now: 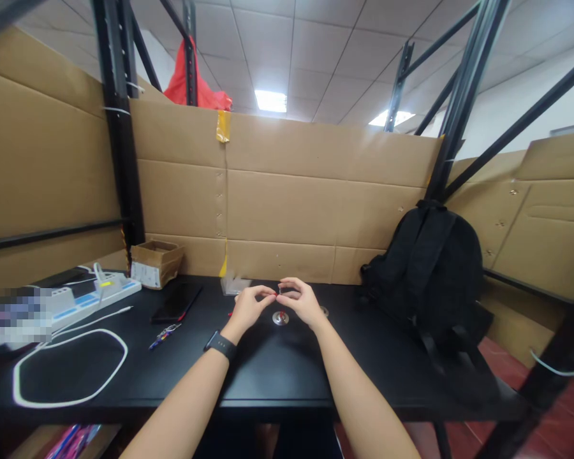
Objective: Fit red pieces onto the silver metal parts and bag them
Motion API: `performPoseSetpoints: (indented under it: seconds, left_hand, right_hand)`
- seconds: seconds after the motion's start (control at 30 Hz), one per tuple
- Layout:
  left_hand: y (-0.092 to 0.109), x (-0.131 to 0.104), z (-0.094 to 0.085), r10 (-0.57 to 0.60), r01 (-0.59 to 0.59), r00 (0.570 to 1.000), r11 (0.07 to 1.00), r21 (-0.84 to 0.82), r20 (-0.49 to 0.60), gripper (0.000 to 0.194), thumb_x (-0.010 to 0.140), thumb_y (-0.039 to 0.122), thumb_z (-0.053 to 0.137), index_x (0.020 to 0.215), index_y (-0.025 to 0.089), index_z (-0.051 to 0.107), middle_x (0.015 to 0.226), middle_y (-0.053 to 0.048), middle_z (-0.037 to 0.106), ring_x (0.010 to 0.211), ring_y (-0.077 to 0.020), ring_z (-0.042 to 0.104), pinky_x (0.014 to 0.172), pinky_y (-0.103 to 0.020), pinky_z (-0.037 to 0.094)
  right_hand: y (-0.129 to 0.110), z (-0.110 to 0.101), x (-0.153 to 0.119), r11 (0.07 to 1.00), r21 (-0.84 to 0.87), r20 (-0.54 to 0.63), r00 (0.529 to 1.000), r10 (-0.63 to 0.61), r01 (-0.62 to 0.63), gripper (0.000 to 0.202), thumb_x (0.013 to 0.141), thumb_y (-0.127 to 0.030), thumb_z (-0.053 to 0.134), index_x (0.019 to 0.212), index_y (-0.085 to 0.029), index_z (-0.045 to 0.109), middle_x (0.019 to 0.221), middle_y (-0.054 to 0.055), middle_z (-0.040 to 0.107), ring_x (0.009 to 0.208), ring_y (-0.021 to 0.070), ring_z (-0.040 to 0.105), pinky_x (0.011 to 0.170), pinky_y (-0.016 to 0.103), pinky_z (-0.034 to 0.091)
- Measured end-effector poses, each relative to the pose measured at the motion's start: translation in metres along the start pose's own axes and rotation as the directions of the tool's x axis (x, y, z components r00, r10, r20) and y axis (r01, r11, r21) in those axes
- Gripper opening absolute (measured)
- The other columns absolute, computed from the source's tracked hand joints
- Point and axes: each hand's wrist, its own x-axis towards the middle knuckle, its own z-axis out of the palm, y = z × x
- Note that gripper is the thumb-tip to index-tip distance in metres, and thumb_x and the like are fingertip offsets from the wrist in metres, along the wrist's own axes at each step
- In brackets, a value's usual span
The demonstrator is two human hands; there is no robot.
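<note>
Both hands meet over the middle of the black table (277,376). My left hand (251,306) pinches something small and red at its fingertips, too small to name. Facing it, my right hand (301,301) has its thumb and fingers closed around a thin upright piece that I cannot make out. Just below the fingertips a round, shiny metal disc (280,318) rests on the table, with a bit of red at its centre. A second small round piece (324,311) lies partly hidden behind my right hand. A clear plastic box (236,285) stands behind my left hand.
At the left are a white power strip (95,298), a looped white cable (124,357), a small cardboard box (157,262), a dark phone-like slab (176,303) and a keyring-like item (164,336). A black backpack (435,268) leans at the right. Cardboard walls (287,204) enclose the table.
</note>
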Motion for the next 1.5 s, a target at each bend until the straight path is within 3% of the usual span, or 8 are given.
performPoseSetpoints:
  seconds: [0.43, 0.67, 0.97, 1.17, 1.5]
  left_hand:
    - [0.003, -0.002, 0.003, -0.002, 0.004, 1.000, 0.991, 0.132, -0.019, 0.022, 0.087, 0.039, 0.058, 0.093, 0.024, 0.074, 0.100, -0.004, 0.077, 0.099, -0.0243, 0.069, 0.092, -0.037, 0.047]
    - [0.006, -0.003, 0.002, 0.019, -0.015, 1.000, 0.988, 0.155, -0.021, 0.019, 0.085, 0.038, 0.061, 0.092, 0.024, 0.072, 0.098, -0.004, 0.076, 0.098, -0.0247, 0.068, 0.095, -0.038, 0.045]
    - [-0.010, 0.000, 0.005, 0.012, -0.012, 1.000, 0.999, -0.052, -0.008, 0.019, 0.082, 0.037, 0.067, 0.089, 0.020, 0.072, 0.093, -0.006, 0.077, 0.090, -0.0223, 0.072, 0.087, -0.033, 0.052]
    - [-0.017, 0.003, 0.005, 0.017, -0.019, 1.000, 0.989, -0.148, -0.009, 0.021, 0.079, 0.038, 0.071, 0.081, 0.017, 0.070, 0.086, -0.007, 0.077, 0.083, -0.0226, 0.072, 0.081, -0.033, 0.055]
    - [-0.011, 0.005, 0.008, -0.076, 0.050, 0.995, 0.940, -0.336, -0.064, 0.033, 0.071, 0.043, 0.076, 0.087, 0.015, 0.071, 0.095, -0.012, 0.077, 0.092, -0.0252, 0.073, 0.087, -0.037, 0.057]
  right_hand:
    - [-0.005, 0.015, -0.003, 0.998, 0.059, 0.039, 0.999, 0.014, -0.016, 0.050, 0.064, -0.041, 0.089, 0.102, -0.020, 0.065, 0.114, 0.010, 0.071, 0.085, 0.0217, 0.074, 0.079, 0.034, 0.060]
    - [-0.001, 0.018, -0.003, 1.000, 0.019, -0.001, 1.000, 0.016, -0.016, 0.045, 0.066, -0.048, 0.086, 0.095, -0.018, 0.068, 0.104, 0.009, 0.075, 0.082, 0.0227, 0.074, 0.078, 0.034, 0.059]
    - [0.006, 0.018, -0.002, 1.000, -0.001, -0.030, 1.000, 0.006, -0.006, 0.047, 0.063, -0.049, 0.087, 0.094, -0.016, 0.072, 0.093, 0.009, 0.077, 0.082, 0.0242, 0.074, 0.081, 0.038, 0.058]
    - [0.010, 0.021, 0.001, 1.000, 0.011, -0.061, 0.998, -0.010, 0.011, 0.042, 0.060, -0.049, 0.089, 0.078, -0.015, 0.072, 0.100, 0.013, 0.076, 0.092, 0.0273, 0.073, 0.088, 0.042, 0.057]
    - [0.006, 0.022, 0.002, 1.000, 0.002, -0.072, 0.997, -0.003, 0.003, 0.046, 0.056, -0.044, 0.092, 0.087, -0.017, 0.072, 0.088, 0.010, 0.077, 0.086, 0.0285, 0.075, 0.083, 0.041, 0.059]
